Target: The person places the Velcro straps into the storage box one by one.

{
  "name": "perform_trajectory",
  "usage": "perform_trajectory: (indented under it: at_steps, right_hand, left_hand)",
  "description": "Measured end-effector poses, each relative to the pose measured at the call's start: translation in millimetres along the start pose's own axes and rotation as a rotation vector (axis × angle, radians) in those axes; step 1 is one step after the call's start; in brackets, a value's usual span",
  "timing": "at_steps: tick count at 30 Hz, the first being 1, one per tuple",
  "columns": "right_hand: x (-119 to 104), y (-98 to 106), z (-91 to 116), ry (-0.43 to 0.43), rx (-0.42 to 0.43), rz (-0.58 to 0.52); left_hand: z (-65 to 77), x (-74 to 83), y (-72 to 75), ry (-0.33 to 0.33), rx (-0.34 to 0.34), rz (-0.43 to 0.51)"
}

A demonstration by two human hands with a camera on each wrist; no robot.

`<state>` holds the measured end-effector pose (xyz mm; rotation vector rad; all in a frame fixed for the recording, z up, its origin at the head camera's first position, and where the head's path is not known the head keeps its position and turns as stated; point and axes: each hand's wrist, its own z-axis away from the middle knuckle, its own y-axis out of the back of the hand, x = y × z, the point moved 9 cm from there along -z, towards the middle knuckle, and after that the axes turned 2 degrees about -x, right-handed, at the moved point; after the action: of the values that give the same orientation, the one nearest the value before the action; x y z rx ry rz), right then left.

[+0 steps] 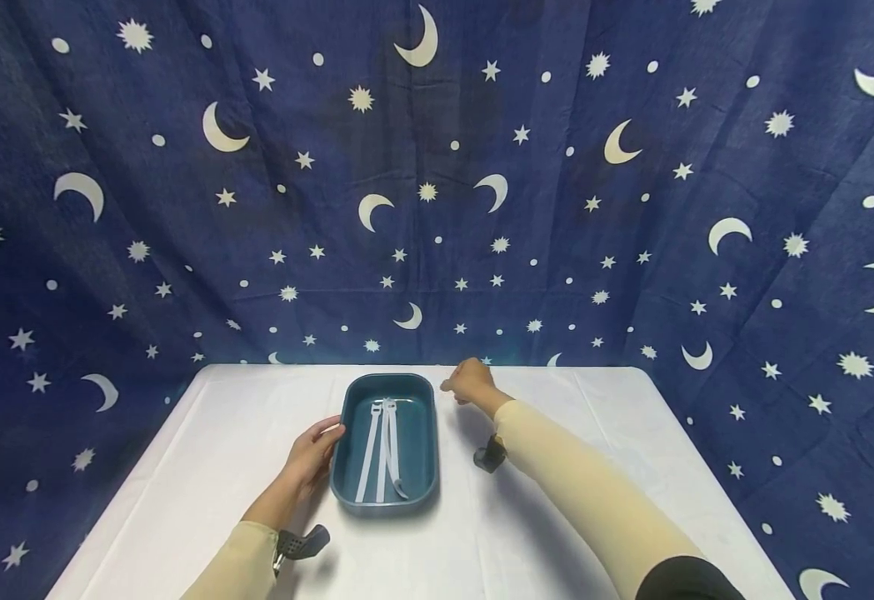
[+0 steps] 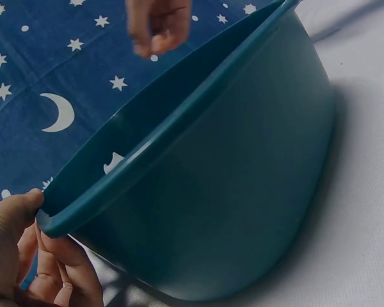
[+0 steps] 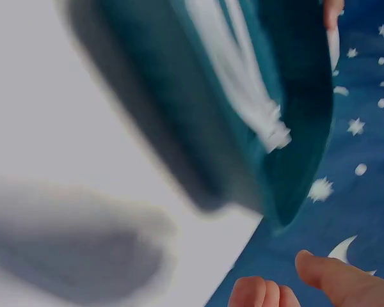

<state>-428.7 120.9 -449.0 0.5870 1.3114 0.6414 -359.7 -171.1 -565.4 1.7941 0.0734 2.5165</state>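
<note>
A dark teal rectangular bin with rounded corners stands on the white table. White straps with buckle-like heads lie lengthwise inside it, heads at the far end; one has a curled near end. My left hand grips the bin's left rim; in the left wrist view its thumb is over the rim and its fingers are beneath. My right hand hovers beyond the bin's far right corner, apart from it. In the right wrist view the right hand has its thumb out and fingers bent, with nothing between them.
A white cloth covers the table, whose far edge runs just behind the bin. Behind and at both sides hangs a dark blue curtain with moons and stars. A dark wrist device sits on the left forearm, another on the right.
</note>
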Motion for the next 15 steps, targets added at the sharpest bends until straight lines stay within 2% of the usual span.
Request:
perform_trajectory:
  at_steps: [8, 15]
  right_hand:
    - [65, 25, 0, -0.102, 0.041, 0.052]
    - [100, 24, 5, -0.164, 0.032, 0.119]
  left_hand:
    - [1.2, 2.9, -1.0, 0.002, -0.001, -0.005]
    - [2.1, 2.2, -0.6, 0.007, 0.012, -0.013]
